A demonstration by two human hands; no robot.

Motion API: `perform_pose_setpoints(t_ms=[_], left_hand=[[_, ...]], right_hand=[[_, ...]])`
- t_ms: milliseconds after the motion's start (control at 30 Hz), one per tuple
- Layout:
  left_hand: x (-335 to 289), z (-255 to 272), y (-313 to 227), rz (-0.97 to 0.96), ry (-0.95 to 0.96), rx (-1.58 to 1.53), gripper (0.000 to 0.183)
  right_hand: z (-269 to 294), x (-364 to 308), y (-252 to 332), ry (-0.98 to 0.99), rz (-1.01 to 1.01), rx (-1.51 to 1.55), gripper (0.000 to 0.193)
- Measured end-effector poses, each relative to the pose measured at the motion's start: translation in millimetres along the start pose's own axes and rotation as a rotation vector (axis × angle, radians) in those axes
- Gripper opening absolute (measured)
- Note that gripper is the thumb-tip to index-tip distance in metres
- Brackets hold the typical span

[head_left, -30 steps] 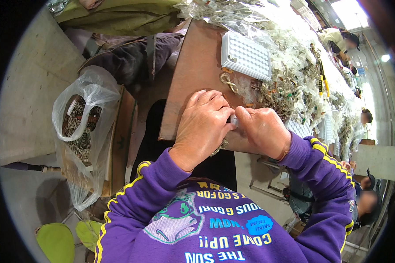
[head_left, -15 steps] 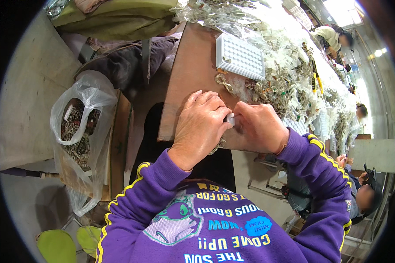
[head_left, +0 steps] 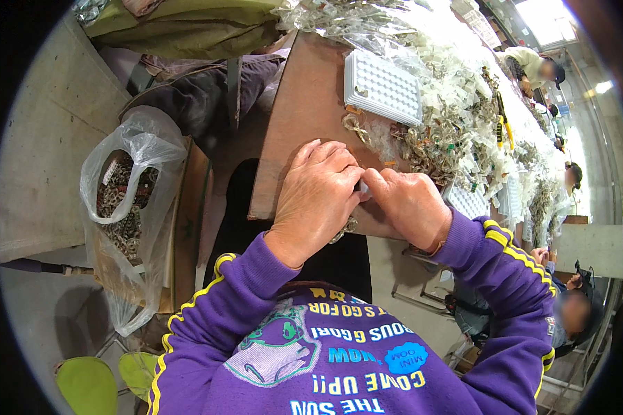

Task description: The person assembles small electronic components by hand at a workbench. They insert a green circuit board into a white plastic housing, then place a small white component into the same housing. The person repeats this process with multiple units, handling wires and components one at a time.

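White piece (head_left: 365,194), and I have it right between the two hands, over the table (head_left: 311,90) near its close edge. Left hand (head_left: 318,194): finger and thumb drawn together on the piece's left side, pinching it, the other fingers bent over the tabletop. Right hand (head_left: 410,204): curled in tight, fingertips meeting the piece from the other side, though whether they grip it or only press, I can't tell from here. Most of the piece is hidden by fingers. Below the left hand I see a strand (head_left: 346,231) poking out. Beyond the hands, up the table, there's the tray (head_left: 383,86), the heap (head_left: 457,142) just beside it.
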State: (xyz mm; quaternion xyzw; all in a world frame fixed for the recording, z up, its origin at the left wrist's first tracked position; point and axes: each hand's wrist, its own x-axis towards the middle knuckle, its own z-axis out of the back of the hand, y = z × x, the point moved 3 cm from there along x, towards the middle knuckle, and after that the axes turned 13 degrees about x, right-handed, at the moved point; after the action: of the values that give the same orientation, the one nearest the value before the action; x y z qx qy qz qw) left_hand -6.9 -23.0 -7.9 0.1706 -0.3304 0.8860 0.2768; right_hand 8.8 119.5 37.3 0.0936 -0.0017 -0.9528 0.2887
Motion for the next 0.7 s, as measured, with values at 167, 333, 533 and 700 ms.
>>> perform_pose_setpoints(t_ms=[167,333,533,700], left_hand=[[1,-1,1,-0.02,-0.001,-0.001,0.027],[1,-1,2,-0.012,-0.008,-0.018,0.026],[-1,-2,2,-0.008,-0.018,-0.03,0.025],[-1,-3,2,0.001,0.011,-0.041,0.027]], right_hand=[[3,8,-3,0.102,0.05,-0.025,0.02],[4,9,-4,0.077,0.069,0.143,0.022],[10,5,-17,0.04,-0.034,0.393,0.034],[14,-5,-23,-0.103,-0.066,0.436,0.019]])
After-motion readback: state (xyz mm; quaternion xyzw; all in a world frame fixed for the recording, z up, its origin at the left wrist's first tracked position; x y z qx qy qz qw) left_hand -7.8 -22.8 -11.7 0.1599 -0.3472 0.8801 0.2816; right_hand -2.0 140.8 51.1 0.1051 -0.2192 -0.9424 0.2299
